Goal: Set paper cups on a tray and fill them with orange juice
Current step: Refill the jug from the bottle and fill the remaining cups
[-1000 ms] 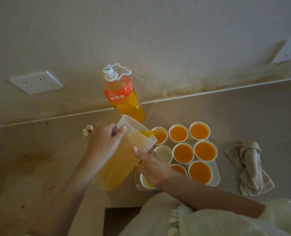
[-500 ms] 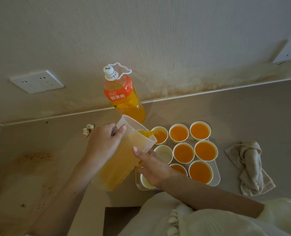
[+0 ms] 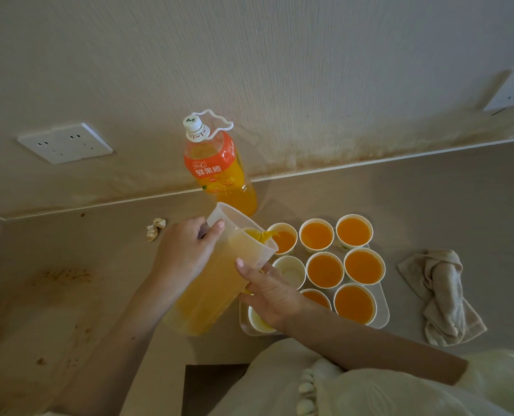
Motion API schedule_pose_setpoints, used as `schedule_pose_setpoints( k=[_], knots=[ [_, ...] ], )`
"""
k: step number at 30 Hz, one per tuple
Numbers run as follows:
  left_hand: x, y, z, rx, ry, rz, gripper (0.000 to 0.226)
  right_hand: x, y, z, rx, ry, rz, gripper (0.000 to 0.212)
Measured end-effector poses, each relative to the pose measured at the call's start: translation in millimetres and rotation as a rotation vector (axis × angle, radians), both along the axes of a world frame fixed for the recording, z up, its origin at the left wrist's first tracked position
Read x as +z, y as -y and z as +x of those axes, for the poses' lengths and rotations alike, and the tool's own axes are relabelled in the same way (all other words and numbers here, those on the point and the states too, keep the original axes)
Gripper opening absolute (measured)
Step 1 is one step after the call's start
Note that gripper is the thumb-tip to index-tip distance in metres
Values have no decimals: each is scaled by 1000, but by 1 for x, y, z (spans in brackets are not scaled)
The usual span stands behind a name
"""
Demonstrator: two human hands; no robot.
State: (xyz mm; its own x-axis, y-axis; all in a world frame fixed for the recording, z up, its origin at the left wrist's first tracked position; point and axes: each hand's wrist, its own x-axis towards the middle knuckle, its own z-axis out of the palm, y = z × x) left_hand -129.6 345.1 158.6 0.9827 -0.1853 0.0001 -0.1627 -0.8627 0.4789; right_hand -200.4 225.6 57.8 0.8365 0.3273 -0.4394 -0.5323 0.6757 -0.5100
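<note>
Orange juice runs in a thin stream from the lip of the clear plastic pitcher (image 3: 216, 283) into the back-left cup (image 3: 284, 240) on the tray (image 3: 383, 310). Vs. a sec ago almost nothing has shifted: same tilt, same stream, both hands in the same spots. Only the level in that cup looks a bit higher, though the pitcher lip hides part of it. So the pour is ongoing, not done.

Left grip (image 3: 186, 250) is curled round the pitcher's upper wall near the rim, taking the weight. Right grip (image 3: 267, 298) is closed on the pitcher's near side, thumb flat on the wall. Its fingers wrap what looks like a yellowish handle, mostly hidden.

The tray sits on the surface (image 3: 430, 205) just right of the pitcher, w/ cups in 3 rows of 3. The six cups in the mid and right columns hold juice, one partly behind the right wrist. The middle-left cup (image 3: 290, 270) is empty, white inside. The front-left cup (image 3: 257, 321) lies under the right grip, so its contents can't be told.

Prob. one or two cups remain after this one, and the pitcher has plenty left. Main risks: overfilling, or the right wrist knocking the full cups it hangs over.

A capped juice bottle (image 3: 219, 169) stands by the wall behind the pitcher. A crumpled cloth (image 3: 442, 295) lies right of the tray.
</note>
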Motion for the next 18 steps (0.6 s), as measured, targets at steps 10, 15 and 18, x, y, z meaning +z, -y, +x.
schedule_pose_setpoints(
  k=[10,15,18],
  knots=[
    [-2,0,1,4,-14,-10,50,0,0,0,-6,-2,17,110],
    [-2,0,1,7,-21,5,47,0,0,0,-8,5,26,111],
    [-1,1,0,7,-28,4,47,-1,-1,-1,-8,-4,24,112]
  ],
)
